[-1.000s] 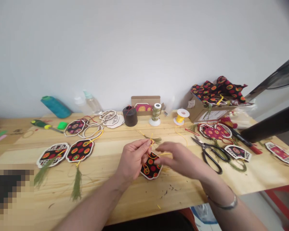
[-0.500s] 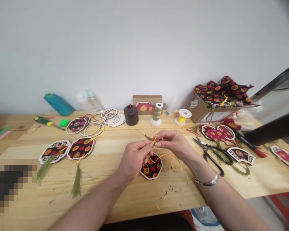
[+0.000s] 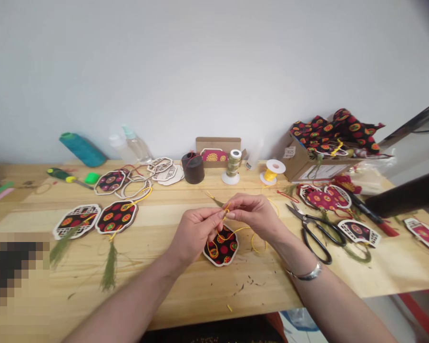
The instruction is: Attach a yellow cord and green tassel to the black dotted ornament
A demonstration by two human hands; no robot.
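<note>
My left hand (image 3: 202,229) and my right hand (image 3: 252,214) meet above the table, thumbs and fingertips pinched together on a yellow cord (image 3: 241,229). The cord forms a small loop or knot at the fingertips, and its slack curls out to the right under my right hand. Below the hands lies a scalloped ornament (image 3: 224,252) of dark flowered fabric in a pale wooden frame, partly hidden by my left hand. A green tassel (image 3: 218,202) shows just behind the fingers; its far part is covered by them.
Black-handled scissors (image 3: 316,231) lie right of my hands. Two tasselled ornaments (image 3: 117,217) lie left. Along the wall stand a black thread spool (image 3: 193,167), a green thread spool (image 3: 234,166), a yellow cord spool (image 3: 272,171) and a cardboard box (image 3: 307,166) of fabric.
Both hands keep their pinch on the yellow cord, with fingertips shifting slightly around the loop. The whole view has moved a little, so the table items appear slightly displaced.
</note>
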